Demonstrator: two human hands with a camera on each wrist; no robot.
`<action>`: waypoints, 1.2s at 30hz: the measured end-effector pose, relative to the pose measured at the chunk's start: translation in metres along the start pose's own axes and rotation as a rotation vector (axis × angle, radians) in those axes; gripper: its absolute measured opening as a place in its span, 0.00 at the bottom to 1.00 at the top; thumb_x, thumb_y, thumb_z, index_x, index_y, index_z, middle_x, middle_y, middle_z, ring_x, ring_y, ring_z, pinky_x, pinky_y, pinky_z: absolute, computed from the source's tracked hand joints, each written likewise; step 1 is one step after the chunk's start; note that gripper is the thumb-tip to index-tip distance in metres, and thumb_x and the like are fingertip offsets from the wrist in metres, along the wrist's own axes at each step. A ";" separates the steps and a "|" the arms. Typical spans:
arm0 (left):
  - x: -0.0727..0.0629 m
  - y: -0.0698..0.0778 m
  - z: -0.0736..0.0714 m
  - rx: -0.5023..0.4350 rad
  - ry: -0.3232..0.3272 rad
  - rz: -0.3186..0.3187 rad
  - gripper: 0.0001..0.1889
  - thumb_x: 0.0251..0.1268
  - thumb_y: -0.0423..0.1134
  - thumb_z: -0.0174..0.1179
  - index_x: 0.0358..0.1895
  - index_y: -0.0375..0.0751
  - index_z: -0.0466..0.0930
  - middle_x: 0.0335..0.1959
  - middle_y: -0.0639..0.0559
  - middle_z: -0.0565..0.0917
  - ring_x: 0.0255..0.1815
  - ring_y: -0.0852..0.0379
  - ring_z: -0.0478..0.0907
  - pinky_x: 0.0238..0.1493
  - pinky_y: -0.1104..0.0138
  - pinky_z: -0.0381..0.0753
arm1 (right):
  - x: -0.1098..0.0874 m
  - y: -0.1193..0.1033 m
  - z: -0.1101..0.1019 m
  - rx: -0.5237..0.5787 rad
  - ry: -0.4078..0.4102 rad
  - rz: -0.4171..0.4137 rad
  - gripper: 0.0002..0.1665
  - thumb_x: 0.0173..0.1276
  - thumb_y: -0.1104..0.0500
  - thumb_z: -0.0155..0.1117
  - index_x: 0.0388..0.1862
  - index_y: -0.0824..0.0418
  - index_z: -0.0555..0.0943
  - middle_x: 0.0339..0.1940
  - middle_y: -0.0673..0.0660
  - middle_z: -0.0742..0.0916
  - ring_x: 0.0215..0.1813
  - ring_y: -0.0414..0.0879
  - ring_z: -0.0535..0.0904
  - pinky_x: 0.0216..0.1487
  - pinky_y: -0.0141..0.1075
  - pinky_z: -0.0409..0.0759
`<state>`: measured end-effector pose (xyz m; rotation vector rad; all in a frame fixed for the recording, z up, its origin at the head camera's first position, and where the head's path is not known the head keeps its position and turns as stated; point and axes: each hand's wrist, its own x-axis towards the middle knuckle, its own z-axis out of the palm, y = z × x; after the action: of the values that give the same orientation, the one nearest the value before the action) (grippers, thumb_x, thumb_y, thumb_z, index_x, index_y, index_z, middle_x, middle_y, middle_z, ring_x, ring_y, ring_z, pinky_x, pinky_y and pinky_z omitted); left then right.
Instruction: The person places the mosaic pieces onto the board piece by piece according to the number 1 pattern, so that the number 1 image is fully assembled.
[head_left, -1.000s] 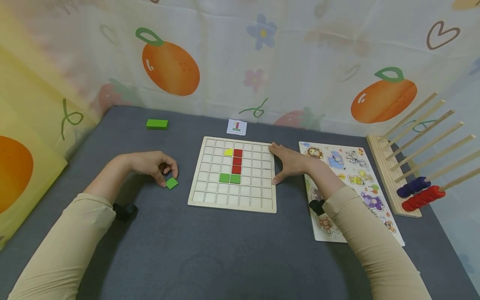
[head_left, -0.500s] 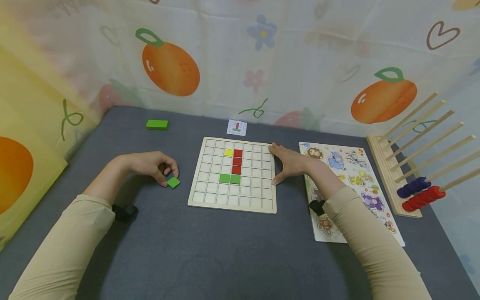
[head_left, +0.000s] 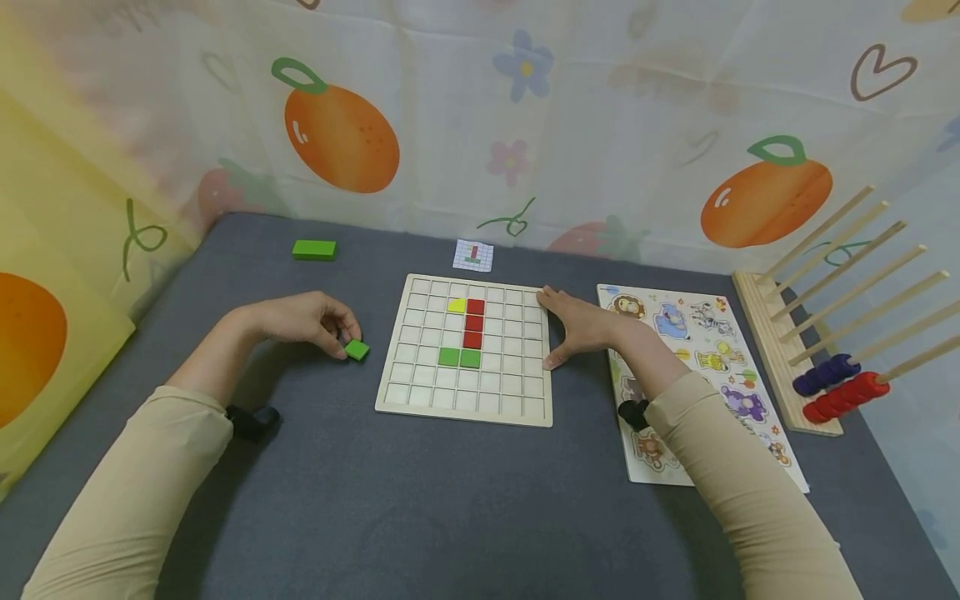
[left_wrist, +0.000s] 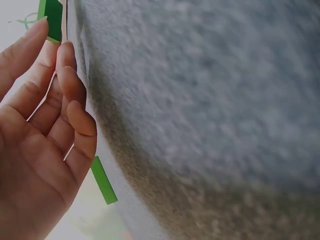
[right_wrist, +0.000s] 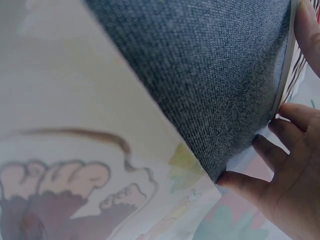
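Note:
My left hand (head_left: 303, 321) pinches a small green square tile (head_left: 357, 350) between thumb and fingers, left of the grid board. In the left wrist view the same green tile (left_wrist: 51, 19) shows at the thumb tip. The wooden grid board (head_left: 420, 400) lies flat in the middle. On it sit a yellow tile (head_left: 457, 305), a column of red tiles (head_left: 474, 322) and two green tiles (head_left: 459, 357) in a row. My right hand (head_left: 581, 325) rests with spread fingers against the board's right edge; in the right wrist view its fingertips touch that edge.
A green block (head_left: 314, 250) lies at the back left. Behind the board is a small printed pattern card (head_left: 473, 256). An animal puzzle board (head_left: 678, 333) lies under the right forearm, and a wooden peg rack (head_left: 783, 350) with blue and red beads stands at the far right.
My left hand has lifted the green tile slightly and carried it a little to the right and away from me. The right hand and the grid board have stayed in place.

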<state>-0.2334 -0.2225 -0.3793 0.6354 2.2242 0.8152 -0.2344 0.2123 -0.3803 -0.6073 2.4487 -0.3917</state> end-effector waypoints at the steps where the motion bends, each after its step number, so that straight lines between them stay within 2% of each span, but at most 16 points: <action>1: 0.001 0.001 0.000 0.010 0.012 0.002 0.16 0.57 0.38 0.70 0.48 0.37 0.82 0.41 0.48 0.84 0.37 0.62 0.76 0.41 0.70 0.76 | 0.000 0.000 0.000 0.001 -0.001 -0.001 0.69 0.56 0.44 0.76 0.81 0.63 0.41 0.83 0.65 0.42 0.83 0.66 0.36 0.81 0.61 0.43; 8: 0.007 0.013 0.001 0.040 0.063 -0.006 0.17 0.56 0.41 0.71 0.48 0.40 0.83 0.40 0.50 0.84 0.38 0.60 0.78 0.43 0.69 0.77 | 0.001 -0.001 0.000 -0.007 0.007 -0.001 0.69 0.56 0.44 0.76 0.81 0.63 0.41 0.83 0.65 0.42 0.83 0.66 0.37 0.81 0.60 0.43; 13: 0.012 0.024 0.004 0.026 0.085 0.029 0.16 0.56 0.39 0.71 0.47 0.37 0.82 0.41 0.47 0.85 0.38 0.59 0.79 0.42 0.69 0.78 | 0.001 -0.001 0.000 -0.004 0.004 0.000 0.69 0.56 0.44 0.76 0.81 0.63 0.41 0.83 0.65 0.42 0.83 0.66 0.37 0.81 0.60 0.43; 22: 0.028 0.037 0.014 0.038 0.122 0.054 0.14 0.55 0.38 0.71 0.45 0.41 0.82 0.37 0.50 0.84 0.34 0.59 0.78 0.40 0.67 0.77 | 0.001 0.000 0.000 0.001 0.004 -0.002 0.69 0.56 0.44 0.76 0.81 0.63 0.41 0.83 0.66 0.42 0.83 0.66 0.37 0.80 0.61 0.43; 28: 0.038 0.049 0.023 0.065 0.158 0.065 0.13 0.54 0.38 0.70 0.43 0.42 0.83 0.32 0.51 0.82 0.33 0.57 0.74 0.37 0.68 0.73 | 0.001 0.001 0.001 0.002 0.003 -0.003 0.70 0.56 0.43 0.76 0.81 0.63 0.41 0.83 0.66 0.42 0.83 0.66 0.37 0.80 0.60 0.43; 36: 0.047 0.064 0.039 0.056 0.245 0.142 0.12 0.55 0.37 0.70 0.42 0.42 0.83 0.34 0.51 0.83 0.35 0.57 0.75 0.37 0.67 0.74 | 0.001 0.000 0.000 0.012 -0.008 -0.004 0.70 0.56 0.44 0.76 0.82 0.62 0.40 0.83 0.65 0.41 0.83 0.65 0.35 0.81 0.60 0.43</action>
<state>-0.2227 -0.1346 -0.3764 0.7630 2.4510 0.9489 -0.2351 0.2119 -0.3813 -0.6077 2.4366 -0.4049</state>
